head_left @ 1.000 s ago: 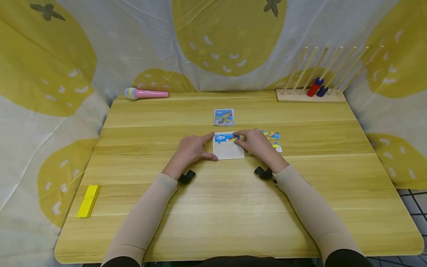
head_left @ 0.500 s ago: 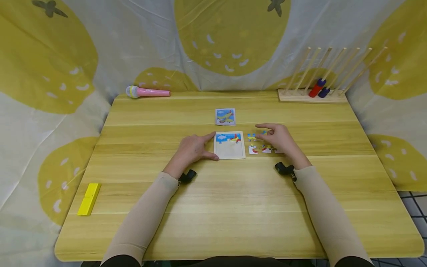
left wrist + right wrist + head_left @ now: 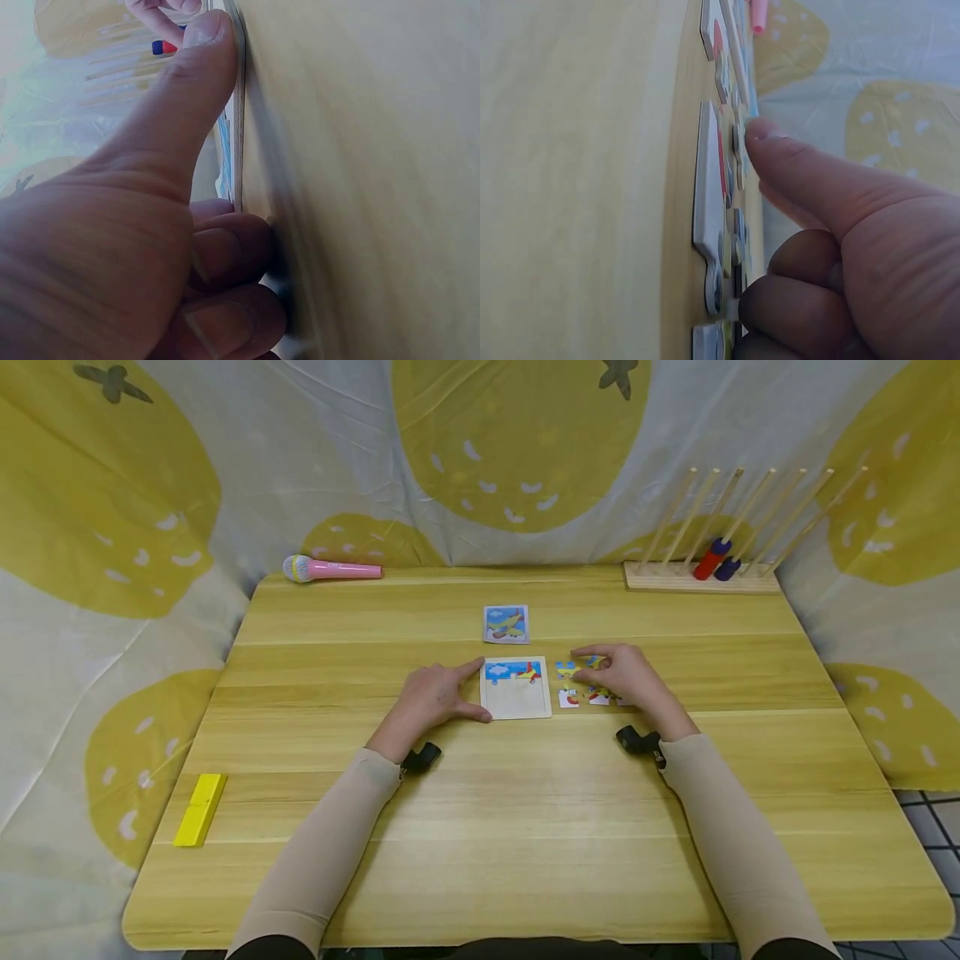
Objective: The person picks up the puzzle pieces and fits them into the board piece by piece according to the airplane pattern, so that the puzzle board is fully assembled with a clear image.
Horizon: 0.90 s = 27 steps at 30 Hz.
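Observation:
A square puzzle board [image 3: 516, 702] lies mid-table, its top row filled with blue sky and part of a plane. My left hand [image 3: 435, 693] holds its left side between thumb and forefinger, one at each corner; in the left wrist view the thumb [image 3: 180, 97] lies along the edge. To the right, my right hand [image 3: 630, 677] hovers over loose puzzle pieces [image 3: 568, 697], thumb and forefinger apart with nothing seen between them and the other fingers curled. The hand hides some pieces. In the right wrist view a white-edged puzzle piece [image 3: 709, 180] lies below the thumb.
Behind the board lies a picture card [image 3: 506, 624] of a plane. A pink toy microphone [image 3: 333, 569] is at the back left, a wooden peg rack [image 3: 701, 578] with red and blue beads at the back right. Yellow blocks [image 3: 200, 810] lie at the left edge.
My right hand has let go of a piece in the board's top row and moved right, over the loose pieces. My left hand has stayed on the board.

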Each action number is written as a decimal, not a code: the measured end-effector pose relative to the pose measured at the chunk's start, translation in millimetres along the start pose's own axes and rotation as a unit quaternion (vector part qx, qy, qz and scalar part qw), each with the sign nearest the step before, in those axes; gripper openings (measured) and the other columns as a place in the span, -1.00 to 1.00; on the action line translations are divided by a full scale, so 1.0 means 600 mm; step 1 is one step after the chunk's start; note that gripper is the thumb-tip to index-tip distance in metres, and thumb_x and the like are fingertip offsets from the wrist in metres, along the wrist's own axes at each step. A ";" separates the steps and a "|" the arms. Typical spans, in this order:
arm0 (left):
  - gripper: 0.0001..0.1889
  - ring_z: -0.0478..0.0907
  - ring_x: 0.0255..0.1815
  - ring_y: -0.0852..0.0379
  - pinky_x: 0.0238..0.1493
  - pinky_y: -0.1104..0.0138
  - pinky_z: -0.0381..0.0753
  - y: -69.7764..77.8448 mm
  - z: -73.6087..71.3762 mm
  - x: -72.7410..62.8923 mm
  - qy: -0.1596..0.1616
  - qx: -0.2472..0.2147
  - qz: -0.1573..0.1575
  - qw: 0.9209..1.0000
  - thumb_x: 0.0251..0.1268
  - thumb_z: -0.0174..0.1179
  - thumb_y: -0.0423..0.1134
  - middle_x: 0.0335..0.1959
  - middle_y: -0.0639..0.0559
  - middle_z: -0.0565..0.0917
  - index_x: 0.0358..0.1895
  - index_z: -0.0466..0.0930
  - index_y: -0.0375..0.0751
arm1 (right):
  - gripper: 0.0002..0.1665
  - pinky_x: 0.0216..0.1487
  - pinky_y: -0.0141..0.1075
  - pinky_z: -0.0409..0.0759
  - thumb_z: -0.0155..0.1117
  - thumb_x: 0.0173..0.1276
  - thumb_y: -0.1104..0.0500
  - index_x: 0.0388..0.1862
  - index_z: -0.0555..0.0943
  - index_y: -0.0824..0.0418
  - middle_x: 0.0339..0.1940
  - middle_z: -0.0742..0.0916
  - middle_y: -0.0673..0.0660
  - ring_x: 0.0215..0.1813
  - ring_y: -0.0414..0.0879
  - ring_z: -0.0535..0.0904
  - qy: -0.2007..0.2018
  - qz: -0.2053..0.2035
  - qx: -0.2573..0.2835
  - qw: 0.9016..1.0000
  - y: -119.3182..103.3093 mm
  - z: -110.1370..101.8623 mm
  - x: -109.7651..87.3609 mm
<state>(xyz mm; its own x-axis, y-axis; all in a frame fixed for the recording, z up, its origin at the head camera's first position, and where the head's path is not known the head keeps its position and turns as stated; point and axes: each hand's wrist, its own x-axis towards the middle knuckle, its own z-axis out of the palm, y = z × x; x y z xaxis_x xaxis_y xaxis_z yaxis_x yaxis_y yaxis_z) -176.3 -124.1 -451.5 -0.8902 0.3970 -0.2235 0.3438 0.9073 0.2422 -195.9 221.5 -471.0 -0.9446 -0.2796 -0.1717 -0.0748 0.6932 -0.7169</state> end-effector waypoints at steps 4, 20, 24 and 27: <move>0.14 0.16 -0.53 0.11 -0.45 0.26 0.14 0.000 0.000 0.001 -0.001 0.000 0.001 1.000 -0.02 0.42 0.55 -0.61 0.09 0.28 0.67 0.29 0.20 | -0.47 -0.56 -0.32 0.18 0.49 0.45 -0.06 0.35 0.71 0.03 -0.72 0.36 -0.07 -0.63 -0.17 0.15 -0.002 0.006 -0.009 1.000 -0.006 0.002 -0.001; 0.13 0.09 -0.52 0.14 -0.47 0.25 0.09 0.001 0.001 0.001 0.005 -0.004 0.004 1.000 -0.03 0.45 0.54 -0.60 0.12 0.21 0.66 0.31 0.19 | -0.53 -0.58 -0.31 0.20 0.46 0.47 -0.09 0.29 0.74 0.00 -0.74 0.37 -0.07 -0.66 -0.17 0.16 0.001 0.010 -0.037 0.999 -0.008 0.007 0.000; 0.14 0.10 -0.53 0.14 -0.47 0.25 0.09 0.000 0.002 0.001 0.005 -0.005 0.004 1.000 -0.03 0.45 0.54 -0.60 0.12 0.22 0.66 0.30 0.18 | -0.55 -0.57 -0.31 0.19 0.47 0.46 -0.08 0.26 0.76 0.01 -0.73 0.38 -0.07 -0.65 -0.17 0.17 0.009 0.013 -0.040 0.999 -0.010 0.008 0.000; 0.14 0.11 -0.53 0.13 -0.47 0.25 0.10 0.000 0.003 0.002 0.002 -0.002 0.002 1.000 -0.04 0.45 0.54 -0.60 0.11 0.24 0.66 0.30 0.19 | -0.57 -0.56 -0.31 0.21 0.46 0.48 -0.06 0.25 0.77 0.02 -0.71 0.42 -0.05 -0.64 -0.15 0.20 0.010 0.013 -0.045 0.999 -0.012 0.009 0.000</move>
<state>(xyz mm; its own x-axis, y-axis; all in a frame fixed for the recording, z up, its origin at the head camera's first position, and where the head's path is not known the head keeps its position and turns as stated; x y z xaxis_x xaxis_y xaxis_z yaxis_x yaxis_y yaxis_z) -176.7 -123.6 -453.7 -0.8904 0.3995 -0.2181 0.3458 0.9053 0.2467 -193.5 213.2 -469.6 -0.9527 -0.2480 -0.1755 -0.0774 0.7567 -0.6492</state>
